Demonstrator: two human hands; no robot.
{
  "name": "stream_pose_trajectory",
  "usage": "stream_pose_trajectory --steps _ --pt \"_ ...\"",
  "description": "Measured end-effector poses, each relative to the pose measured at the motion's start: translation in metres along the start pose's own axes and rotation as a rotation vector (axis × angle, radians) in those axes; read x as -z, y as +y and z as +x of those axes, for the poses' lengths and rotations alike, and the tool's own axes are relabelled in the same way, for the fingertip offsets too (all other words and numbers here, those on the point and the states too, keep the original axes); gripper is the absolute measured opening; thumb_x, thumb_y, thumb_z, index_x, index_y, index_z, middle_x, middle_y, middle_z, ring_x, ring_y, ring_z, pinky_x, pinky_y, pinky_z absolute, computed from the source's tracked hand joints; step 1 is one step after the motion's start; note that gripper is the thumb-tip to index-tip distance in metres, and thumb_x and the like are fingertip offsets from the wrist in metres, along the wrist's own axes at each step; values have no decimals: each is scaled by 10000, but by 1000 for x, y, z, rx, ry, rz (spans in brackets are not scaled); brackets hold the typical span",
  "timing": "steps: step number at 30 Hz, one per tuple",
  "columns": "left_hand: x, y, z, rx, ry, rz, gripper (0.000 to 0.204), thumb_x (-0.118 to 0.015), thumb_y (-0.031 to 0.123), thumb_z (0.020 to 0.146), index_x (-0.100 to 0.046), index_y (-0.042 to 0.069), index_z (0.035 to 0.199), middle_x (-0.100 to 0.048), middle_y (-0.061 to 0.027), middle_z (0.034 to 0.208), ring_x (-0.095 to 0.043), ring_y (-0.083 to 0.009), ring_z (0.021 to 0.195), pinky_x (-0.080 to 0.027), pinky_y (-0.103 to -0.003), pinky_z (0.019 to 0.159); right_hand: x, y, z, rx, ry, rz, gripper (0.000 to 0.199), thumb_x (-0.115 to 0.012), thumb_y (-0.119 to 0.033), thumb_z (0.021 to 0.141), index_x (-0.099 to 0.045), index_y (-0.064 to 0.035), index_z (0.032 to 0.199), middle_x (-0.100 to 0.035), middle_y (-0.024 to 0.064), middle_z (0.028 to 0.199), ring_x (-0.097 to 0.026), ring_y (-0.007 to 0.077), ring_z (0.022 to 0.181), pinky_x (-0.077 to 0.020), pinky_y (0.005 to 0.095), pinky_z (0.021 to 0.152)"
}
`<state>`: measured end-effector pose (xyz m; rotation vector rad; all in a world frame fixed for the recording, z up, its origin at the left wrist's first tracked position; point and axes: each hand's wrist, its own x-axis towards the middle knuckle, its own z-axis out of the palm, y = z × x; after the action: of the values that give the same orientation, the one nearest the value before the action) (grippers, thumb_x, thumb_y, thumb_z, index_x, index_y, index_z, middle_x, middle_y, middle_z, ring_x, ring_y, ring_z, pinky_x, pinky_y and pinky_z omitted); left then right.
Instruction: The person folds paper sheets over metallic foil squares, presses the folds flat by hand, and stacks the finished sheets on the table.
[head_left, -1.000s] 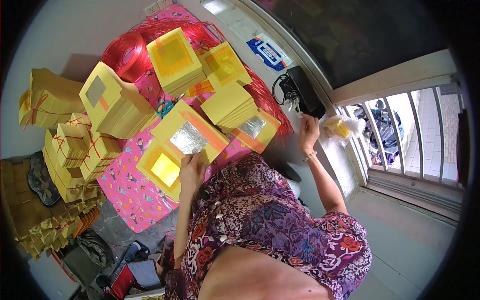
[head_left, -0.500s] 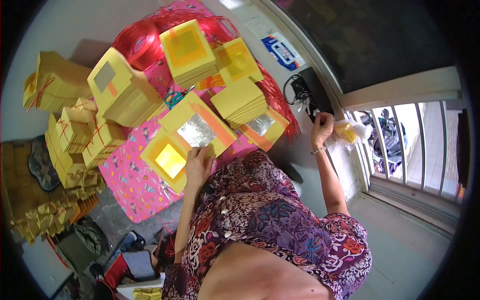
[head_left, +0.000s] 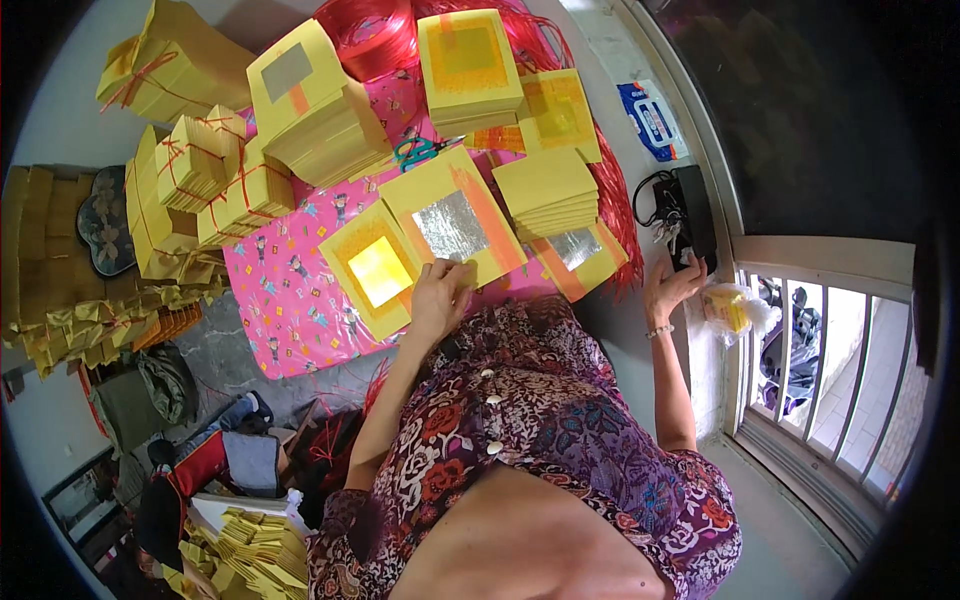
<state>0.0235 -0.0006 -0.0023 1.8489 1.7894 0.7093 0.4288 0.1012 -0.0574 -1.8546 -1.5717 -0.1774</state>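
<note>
My left hand [head_left: 440, 298] rests on the near edge of a yellow paper sheet [head_left: 395, 205] with a silver foil square, its fingers curled over that edge. Beside it on the left lies a yellow sheet with a gold foil square [head_left: 345, 255]. On the right a stack of plain yellow paper [head_left: 545, 185] partly covers another silver-foil sheet [head_left: 597, 256]. My right hand [head_left: 672, 290] is off to the right by the window ledge, palm turned up and fingers apart, with nothing visible in it. Nearest to it are a black box [head_left: 694, 215] with a cable and keys, and a clear plastic bag with something yellow [head_left: 728, 312].
A pink patterned cloth [head_left: 290, 330] covers the table. Further back stand tall stacks of yellow paper [head_left: 320, 120], red string [head_left: 370, 40] and teal-handled scissors [head_left: 415, 152]. Tied bundles [head_left: 195, 165] sit at the left. A wipes pack [head_left: 650, 122] lies on the ledge beside window bars [head_left: 825, 350].
The view has turned, so the table things appear farther up and right. My right hand's fingers have gone from curled together to spread. My left hand stays at the silver-foil sheet's edge.
</note>
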Motion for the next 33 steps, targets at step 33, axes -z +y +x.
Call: stream_pose_trajectory --steps 33 --pt "-6 -4 -9 158 128 -173 161 -777 129 802 -732 22 914 -689 -101 940 -660 -273 882 -550 -360 759 -55 -202 32 961 -1191 628 170 -735 -208 834 -678 -52 870 -636 55 947 -602 261 943 -489 388 830"
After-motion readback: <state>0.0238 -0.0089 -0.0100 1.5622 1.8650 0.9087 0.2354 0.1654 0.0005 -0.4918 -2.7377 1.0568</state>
